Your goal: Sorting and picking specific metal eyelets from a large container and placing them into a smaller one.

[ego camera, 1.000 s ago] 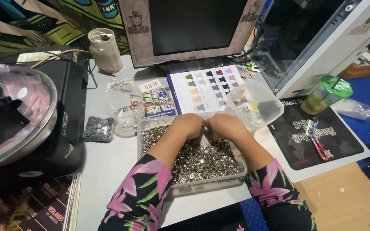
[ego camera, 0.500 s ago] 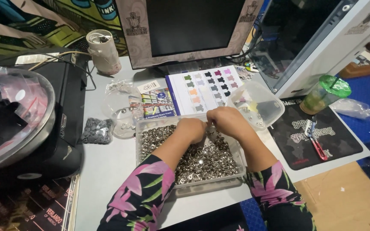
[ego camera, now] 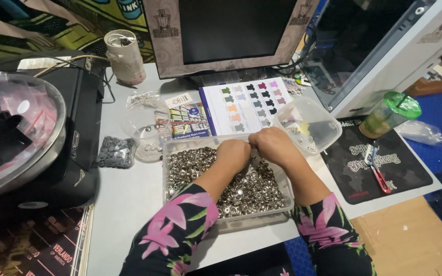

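We see a clear plastic tray of small silver metal snaps set square at the table's near edge, at six o'clock from the monitor, likely so both forearms can rest over it. The left hand is curled into a loose fist over the tray's far end, knuckles up, fingers tucked under; the right hand sits touching it at its three o'clock, also curled. Both seem to pinch something tiny between them, though we cannot tell what, since the fingertips are hidden. A smaller clear container waits just beside the right hand at two o'clock, probably within easy reach for sorted pieces. A colour chart lies at twelve o'clock and a bag of dark snaps at nine.
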